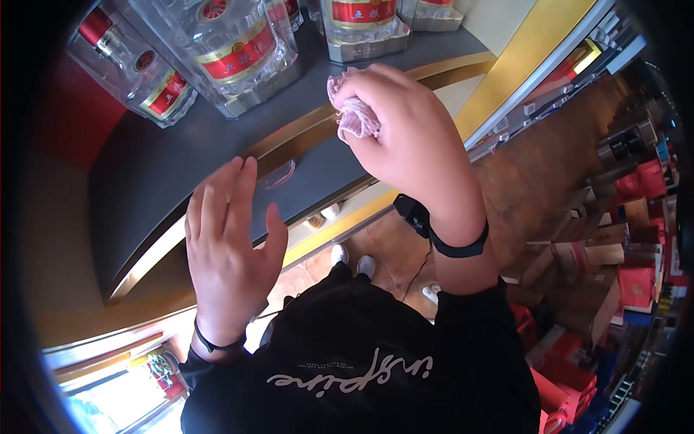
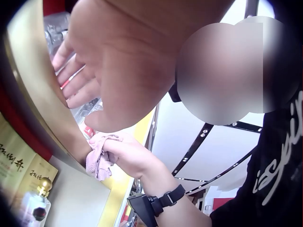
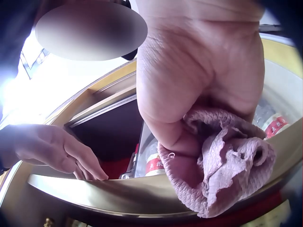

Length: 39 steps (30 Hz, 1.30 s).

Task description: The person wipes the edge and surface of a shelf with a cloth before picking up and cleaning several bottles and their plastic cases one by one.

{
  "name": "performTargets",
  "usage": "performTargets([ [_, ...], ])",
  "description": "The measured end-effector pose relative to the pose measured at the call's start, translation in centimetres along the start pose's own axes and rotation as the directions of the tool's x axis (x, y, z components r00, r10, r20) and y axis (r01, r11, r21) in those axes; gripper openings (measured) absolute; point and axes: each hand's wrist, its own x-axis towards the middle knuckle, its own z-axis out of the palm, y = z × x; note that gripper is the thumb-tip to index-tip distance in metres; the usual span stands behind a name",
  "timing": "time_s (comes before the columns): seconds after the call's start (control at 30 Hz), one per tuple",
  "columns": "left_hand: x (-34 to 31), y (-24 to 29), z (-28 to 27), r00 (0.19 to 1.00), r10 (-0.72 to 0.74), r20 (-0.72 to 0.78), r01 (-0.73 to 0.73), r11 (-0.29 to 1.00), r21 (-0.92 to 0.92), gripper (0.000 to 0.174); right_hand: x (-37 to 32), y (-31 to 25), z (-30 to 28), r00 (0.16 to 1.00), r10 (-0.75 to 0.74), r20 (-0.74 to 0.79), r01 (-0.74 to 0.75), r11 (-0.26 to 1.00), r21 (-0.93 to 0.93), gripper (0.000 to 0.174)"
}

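Note:
A crumpled pink cloth [image 1: 359, 120] is gripped in my right hand [image 1: 416, 126], beside the gold edge strip [image 1: 289, 135] of a dark curved shelf [image 1: 163, 163]. Folds of the cloth [image 3: 232, 165] bulge out below the curled fingers in the right wrist view. My left hand [image 1: 230, 242] holds nothing; its fingers are extended and the thumb stands apart. In the left wrist view its fingertips overlap the gold shelf edge [image 2: 42, 90]. Clear liquor bottles with red labels stand on the shelf, among them a large one [image 1: 242, 61] and a smaller red-capped one [image 1: 155, 79].
More boxed bottles [image 1: 365, 30] stand at the shelf's far end. On the right, red boxes [image 1: 640, 286] and cartons [image 1: 603, 307] crowd the brown tiled floor [image 1: 506, 188]. Below the shelf edge, the left wrist view shows a gold-topped bottle [image 2: 38, 203] and yellow boxes [image 2: 16, 158].

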Motion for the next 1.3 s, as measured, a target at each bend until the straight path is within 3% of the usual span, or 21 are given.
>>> performTargets([
  [0.07,-0.2,-0.7,0.1,0.999,0.042,-0.009,-0.042,0.999,0.034,0.055,0.0,-0.1,0.2,0.999,-0.032,-0.034,0.031,0.999,-0.017,0.03],
  [0.23,0.0,-2.0,0.3,0.991,0.135,-0.02,-0.134,0.989,0.059,0.059,0.2,-1.2,0.2,0.999,0.05,-0.01,-0.05,0.998,-0.035,0.033],
  [0.33,0.1,-2.5,-0.1,0.991,0.127,0.034,-0.126,0.992,-0.023,0.062,0.3,-1.8,0.6,0.998,0.068,-0.013,-0.069,0.995,-0.066,0.031],
  [0.6,0.5,-3.2,-0.4,0.98,0.181,0.078,-0.183,0.983,0.02,0.058,0.7,-1.6,-0.4,0.996,0.054,0.076,-0.044,0.992,-0.12,0.037],
  [0.67,0.6,-3.0,-0.4,0.981,0.177,0.073,-0.18,0.983,0.041,0.057,0.8,-1.3,-0.7,0.993,0.057,0.1,-0.051,0.997,-0.057,0.039],
  [0.9,1.6,-1.7,0.4,0.999,0.048,-0.026,-0.047,0.999,0.012,0.041,0.9,0.5,-1.9,0.99,0.033,0.135,-0.04,0.998,0.048,0.049],
  [1.03,1.7,-0.5,0.9,0.998,-0.05,-0.029,0.052,0.995,0.091,0.041,1.0,2.6,-2.4,0.979,-0.068,0.19,0.04,0.989,0.146,0.055],
  [1.1,1.6,0.2,1.6,0.994,-0.086,-0.068,0.094,0.986,0.134,0.041,1.6,3.7,-3.0,0.955,-0.18,0.234,0.149,0.978,0.144,0.049],
  [1.3,0.9,1.5,2.6,0.978,-0.153,-0.14,0.176,0.968,0.176,0.044,2.1,3.8,-3.2,0.935,-0.243,0.26,0.215,0.968,0.131,0.048],
])
